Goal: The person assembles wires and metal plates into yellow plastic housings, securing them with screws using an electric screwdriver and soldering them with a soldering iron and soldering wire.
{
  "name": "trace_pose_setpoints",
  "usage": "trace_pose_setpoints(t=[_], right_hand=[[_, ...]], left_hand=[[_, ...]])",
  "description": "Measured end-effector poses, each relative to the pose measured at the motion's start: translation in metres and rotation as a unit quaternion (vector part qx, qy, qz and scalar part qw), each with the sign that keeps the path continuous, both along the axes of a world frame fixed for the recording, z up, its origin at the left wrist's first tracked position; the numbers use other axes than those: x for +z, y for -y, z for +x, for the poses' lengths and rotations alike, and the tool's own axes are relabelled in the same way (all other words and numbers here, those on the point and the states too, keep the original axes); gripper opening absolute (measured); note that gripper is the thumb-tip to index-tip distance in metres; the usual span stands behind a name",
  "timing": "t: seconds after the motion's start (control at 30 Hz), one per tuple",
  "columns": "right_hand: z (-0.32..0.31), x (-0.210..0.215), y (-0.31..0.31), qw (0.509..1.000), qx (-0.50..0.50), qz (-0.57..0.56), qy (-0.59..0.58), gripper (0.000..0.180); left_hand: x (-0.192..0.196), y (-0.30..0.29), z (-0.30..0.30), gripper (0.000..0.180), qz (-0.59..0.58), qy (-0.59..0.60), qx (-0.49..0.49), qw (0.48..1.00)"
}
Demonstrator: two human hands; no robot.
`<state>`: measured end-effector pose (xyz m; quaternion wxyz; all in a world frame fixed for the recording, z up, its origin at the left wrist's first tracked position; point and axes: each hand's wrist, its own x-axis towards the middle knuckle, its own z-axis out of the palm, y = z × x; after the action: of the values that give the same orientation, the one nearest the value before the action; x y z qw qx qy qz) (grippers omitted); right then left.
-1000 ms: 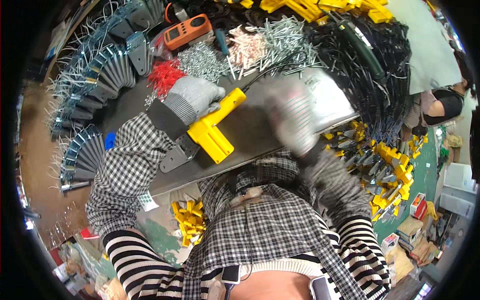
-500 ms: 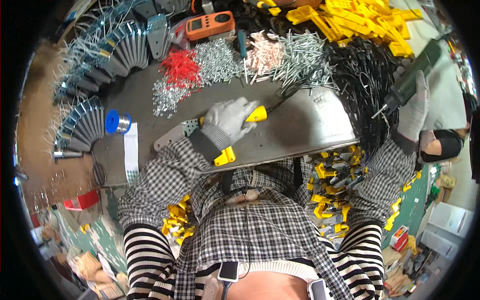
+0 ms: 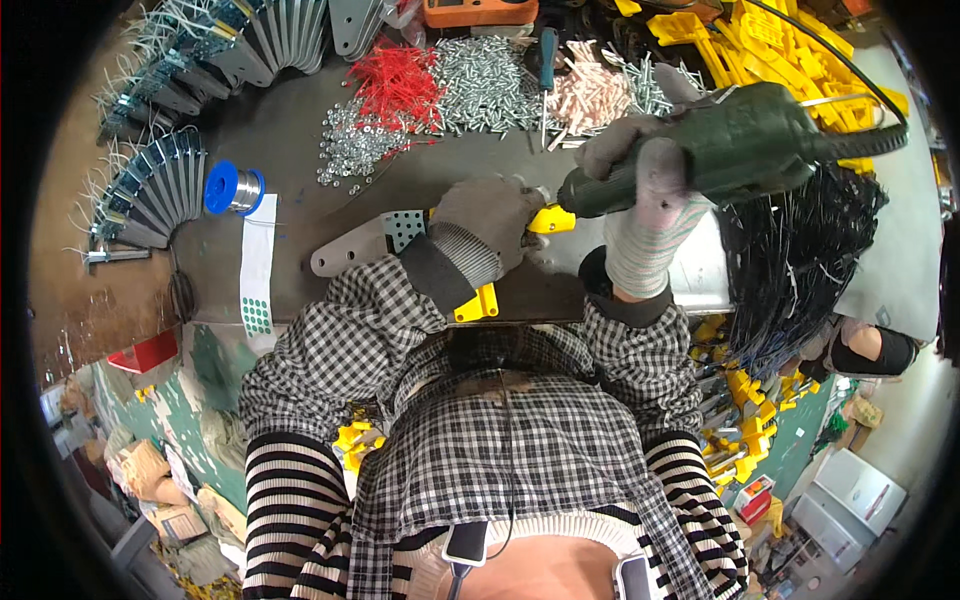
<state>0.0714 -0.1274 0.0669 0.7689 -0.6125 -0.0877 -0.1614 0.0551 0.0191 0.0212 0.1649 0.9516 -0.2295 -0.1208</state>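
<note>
My left hand [image 3: 485,228], in a grey glove, presses down on a yellow plastic housing [image 3: 552,219] on the metal bench, its fingers wrapped over it. A grey metal plate with a perforated end [image 3: 350,252] sticks out to the left of this hand, and another yellow bit [image 3: 477,304] shows below the wrist. My gloved right hand [image 3: 650,185] grips a dark green electric screwdriver [image 3: 735,145] lying nearly level. The driver's nose points left, close to the housing's right end. Whether its bit touches a screw cannot be made out.
Heaped along the back are small nuts [image 3: 355,145], red pieces [image 3: 395,85], silver screws [image 3: 485,85], pinkish sleeves [image 3: 590,90] and yellow housings [image 3: 775,50]. A blue-handled screwdriver [image 3: 547,60] lies between piles. Black cables [image 3: 800,260] stand right; a solder spool [image 3: 234,188] and grey plates [image 3: 150,195] left.
My right hand has brought the electric screwdriver leftward from the right side to the yellow housing. My left hand stays on the housing. The whole view has shifted slightly.
</note>
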Motion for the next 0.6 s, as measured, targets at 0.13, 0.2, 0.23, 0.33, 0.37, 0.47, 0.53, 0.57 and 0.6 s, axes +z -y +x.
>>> trace_pose_setpoints(t=[0.13,0.2,0.23,0.33,0.37,0.47,0.53,0.57,0.6], right_hand=[[0.023,-0.02,0.027,0.981,0.186,0.013,0.053,0.071],[0.027,-0.006,0.022,0.954,0.292,0.062,0.0,0.076],[0.029,-0.002,0.019,0.913,0.389,0.11,-0.05,0.08],[0.025,0.0,0.015,0.943,0.328,0.036,-0.037,0.077],[0.025,-0.001,0.014,0.96,0.277,-0.021,-0.028,0.081],[0.03,-0.008,0.014,0.937,0.344,0.031,-0.059,0.061],[0.027,-0.01,0.012,0.93,0.358,0.036,-0.077,0.053],[0.023,-0.013,0.011,0.949,0.31,-0.006,-0.057,0.047],[0.019,-0.016,0.009,0.964,0.26,-0.048,-0.037,0.042]], left_hand=[[0.003,0.001,0.002,0.038,-0.003,-0.038,0.006,0.999],[0.004,0.001,0.001,0.037,0.001,-0.038,0.017,0.999],[0.007,0.001,0.0,0.036,0.006,-0.035,0.025,0.999],[0.024,0.004,0.002,0.039,0.015,-0.067,0.045,0.997],[0.022,0.003,0.001,0.039,0.015,-0.071,0.05,0.996],[0.011,0.001,-0.001,0.041,0.018,-0.042,0.058,0.997],[-0.006,-0.002,-0.003,0.042,-0.046,0.022,0.032,0.998],[-0.002,-0.001,-0.001,0.042,-0.046,0.021,0.033,0.998],[0.006,0.001,0.001,0.041,-0.019,-0.018,0.042,0.999]])
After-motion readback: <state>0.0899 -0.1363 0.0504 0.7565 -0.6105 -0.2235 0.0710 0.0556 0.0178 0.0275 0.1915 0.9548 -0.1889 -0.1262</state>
